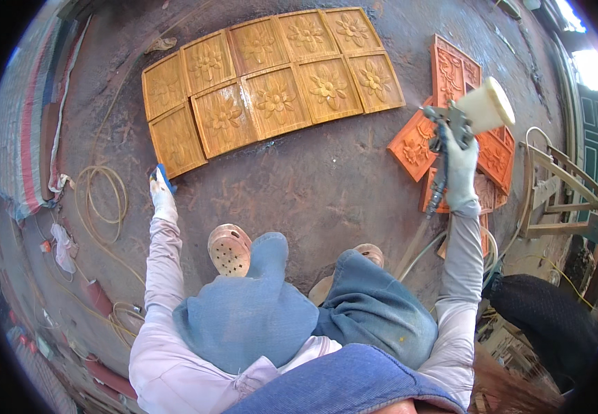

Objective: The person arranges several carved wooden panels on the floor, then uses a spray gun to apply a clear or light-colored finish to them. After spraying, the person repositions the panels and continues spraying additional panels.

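Golden carved panels [275, 96] on the floor [299, 183], long axis roughly eight-to-two; between one and two o'clock from the nearer left hand [163, 196], grip on blue scrap [166, 179] unclear; right hand [460, 165], toward three o'clock, fingers clamped round spray gun [453, 124].

We're in soft daylight, with white glare [591, 69] burning out at upper right and a sheen flashing off the golden panels [275, 93]! Fisheye bends our edges, black swallows the corners, purple fringes the soft rim.
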A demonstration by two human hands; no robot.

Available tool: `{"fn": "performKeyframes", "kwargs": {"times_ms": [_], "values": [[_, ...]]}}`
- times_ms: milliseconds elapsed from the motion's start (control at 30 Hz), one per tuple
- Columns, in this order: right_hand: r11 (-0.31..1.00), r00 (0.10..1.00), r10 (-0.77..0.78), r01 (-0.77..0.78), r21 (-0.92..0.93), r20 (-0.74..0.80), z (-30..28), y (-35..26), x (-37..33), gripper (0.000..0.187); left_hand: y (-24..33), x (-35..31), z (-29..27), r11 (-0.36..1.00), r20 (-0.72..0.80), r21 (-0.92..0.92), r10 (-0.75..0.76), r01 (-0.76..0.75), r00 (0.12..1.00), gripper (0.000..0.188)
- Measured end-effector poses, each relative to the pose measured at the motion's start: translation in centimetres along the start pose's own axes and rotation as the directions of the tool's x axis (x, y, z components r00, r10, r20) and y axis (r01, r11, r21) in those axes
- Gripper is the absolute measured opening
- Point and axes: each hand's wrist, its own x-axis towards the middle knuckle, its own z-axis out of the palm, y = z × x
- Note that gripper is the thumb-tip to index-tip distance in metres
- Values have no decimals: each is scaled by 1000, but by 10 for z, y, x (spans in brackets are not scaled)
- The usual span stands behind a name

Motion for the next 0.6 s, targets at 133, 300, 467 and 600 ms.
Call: {"fn": "performKeyframes", "kwargs": {"times_ms": [133,300,467,600], "values": [[959,988,99,-126,255,115,-48,37,-11,28,21,20,-11,973,136,-47,-217,225,967,63],[907,872,245,-360,217,424,-56,109,-60,28,31,39,-7,938,149,-12,-341,347,928,52],[906,852,337,-409,107,401,-34,144,-99,33,36,48,-16,933,124,41,-359,356,925,47],[895,849,374,-436,96,374,-34,170,-108,30,29,48,-9,945,88,-21,-323,326,942,47]]}}
